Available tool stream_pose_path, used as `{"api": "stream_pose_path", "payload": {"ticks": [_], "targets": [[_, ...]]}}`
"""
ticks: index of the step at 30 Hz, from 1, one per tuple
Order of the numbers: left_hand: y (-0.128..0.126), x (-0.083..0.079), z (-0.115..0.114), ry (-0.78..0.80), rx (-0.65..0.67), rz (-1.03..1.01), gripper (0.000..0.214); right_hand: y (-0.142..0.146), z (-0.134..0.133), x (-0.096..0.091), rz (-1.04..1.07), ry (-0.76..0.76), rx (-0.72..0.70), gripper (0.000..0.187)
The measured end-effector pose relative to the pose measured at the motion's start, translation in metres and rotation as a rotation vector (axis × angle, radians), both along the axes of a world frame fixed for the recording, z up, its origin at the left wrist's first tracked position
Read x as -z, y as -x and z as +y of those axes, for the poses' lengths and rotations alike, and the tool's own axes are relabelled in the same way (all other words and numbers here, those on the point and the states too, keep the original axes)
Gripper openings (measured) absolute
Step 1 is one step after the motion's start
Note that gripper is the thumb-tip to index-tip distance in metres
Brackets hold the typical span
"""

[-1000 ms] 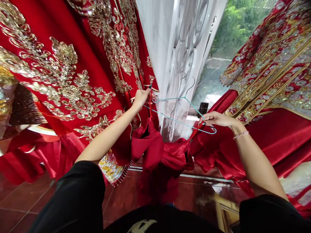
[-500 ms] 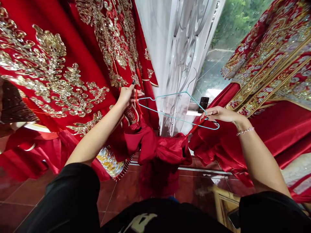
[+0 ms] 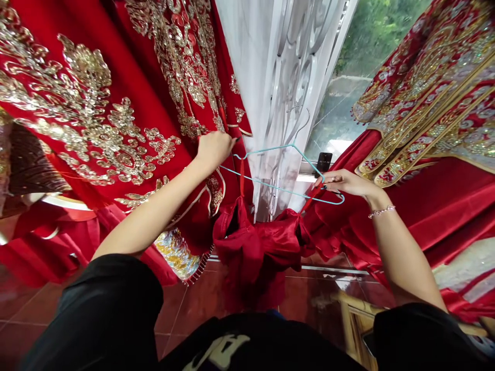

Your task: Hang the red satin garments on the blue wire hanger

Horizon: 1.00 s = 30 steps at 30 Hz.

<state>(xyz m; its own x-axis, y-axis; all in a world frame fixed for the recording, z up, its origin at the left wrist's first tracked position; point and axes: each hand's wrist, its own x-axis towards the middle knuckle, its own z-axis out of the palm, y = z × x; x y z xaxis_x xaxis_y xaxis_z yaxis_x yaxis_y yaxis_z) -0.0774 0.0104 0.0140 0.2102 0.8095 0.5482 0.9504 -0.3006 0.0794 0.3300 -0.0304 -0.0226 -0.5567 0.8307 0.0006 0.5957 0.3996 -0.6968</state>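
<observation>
A light blue clothes hanger [image 3: 266, 150] is held up in front of me, its metal hook pointing upward. From it hangs a dark red satin dress [image 3: 255, 242] by two thin red straps. One strap [image 3: 242, 178] sits in the notch at the hanger's left part. My left hand [image 3: 216, 150] is closed around the hanger's left end, which its fingers hide. On the other side my right hand [image 3: 342, 183] pinches the hanger's right arm together with the second strap [image 3: 309, 200].
Red gowns with gold beading [image 3: 88, 103] hang close on the left, and another embroidered red garment [image 3: 425, 103] on the right. Ahead are a white curtain [image 3: 247, 62], metal scrollwork and a window. A phone [image 3: 324, 164] leans by the window; a bamboo frame [image 3: 348, 319] stands low right.
The left strap has gone from my left fingers into the hanger's notch. My left hand has turned and moved slightly right, now gripping the hanger's end. The dress hangs more evenly.
</observation>
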Motion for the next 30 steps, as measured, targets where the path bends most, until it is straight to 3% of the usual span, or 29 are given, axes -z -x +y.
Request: {"api": "stream_pose_path", "payload": {"ticks": [3, 5, 7, 10, 12, 13, 16, 20, 22, 25, 30], "targets": [[0.017, 0.022, -0.022, -0.098, 0.121, -0.002, 0.031, -0.001, 0.0, 0.002, -0.021, -0.047, 0.007, 0.051], [0.022, 0.052, -0.047, -0.092, 0.24, 0.036, 0.026, 0.0, -0.002, 0.008, -0.028, -0.141, 0.037, 0.047], [0.026, 0.089, -0.075, -0.033, 0.367, 0.063, 0.024, 0.001, -0.009, 0.02, -0.026, -0.348, 0.15, 0.041], [0.035, 0.147, -0.105, 0.364, 0.671, -0.034, 0.024, -0.001, -0.023, 0.056, 0.051, -0.687, 0.44, 0.047], [0.043, 0.175, -0.115, 0.597, 0.726, -0.078, 0.031, -0.005, -0.029, 0.091, 0.204, -0.72, 0.619, 0.053], [0.047, 0.183, -0.117, 0.667, 0.736, -0.099, 0.035, -0.007, -0.031, 0.111, 0.281, -0.646, 0.675, 0.051], [0.055, 0.184, -0.118, 0.725, 0.77, -0.174, 0.039, -0.01, -0.034, 0.166, 0.316, -0.297, 0.648, 0.041], [0.06, 0.155, -0.114, 0.657, 0.793, -0.212, 0.037, -0.003, -0.043, 0.209, 0.063, 0.021, 0.426, 0.04], [0.061, 0.14, -0.112, 0.599, 0.787, -0.172, 0.036, 0.0, -0.047, 0.215, -0.093, 0.085, 0.399, 0.036], [0.061, 0.129, -0.112, 0.513, 0.725, -0.121, 0.028, 0.001, -0.05, 0.217, -0.214, 0.06, 0.474, 0.033], [0.057, 0.14, -0.112, 0.31, 0.557, -0.065, 0.014, 0.012, -0.057, 0.223, -0.37, 0.064, 0.583, 0.042]]}}
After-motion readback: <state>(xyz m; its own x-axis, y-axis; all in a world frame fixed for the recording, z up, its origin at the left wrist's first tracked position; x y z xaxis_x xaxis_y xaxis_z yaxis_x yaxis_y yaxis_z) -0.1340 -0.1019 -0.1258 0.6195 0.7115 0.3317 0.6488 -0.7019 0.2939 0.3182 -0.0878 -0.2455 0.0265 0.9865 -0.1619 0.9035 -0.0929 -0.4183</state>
